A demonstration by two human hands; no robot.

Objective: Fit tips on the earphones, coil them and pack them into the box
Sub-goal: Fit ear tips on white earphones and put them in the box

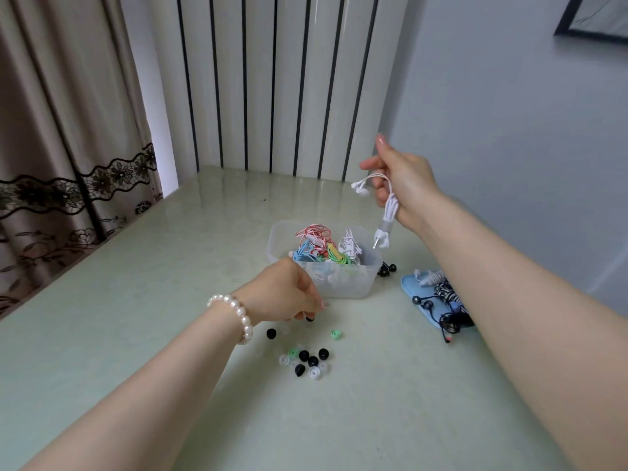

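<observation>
My right hand [404, 178] is raised above the table and grips a coiled white earphone [387, 212], whose buds and jack hang free. Below and to its left stands a clear plastic box [339, 283] holding several coloured earphone coils. My left hand [285, 294], with a pearl bracelet at the wrist, is down on the table in front of the box and pinches a small black ear tip [309, 318]. Loose black, white and green ear tips [307, 362] lie scattered just in front of that hand.
A blue lid [416, 294] at the right carries black and striped earphones, partly hidden by my right forearm. Two black tips [387, 269] lie beside the box. The pale green table [136, 300] meets a striped wall at the back and a curtain at the left.
</observation>
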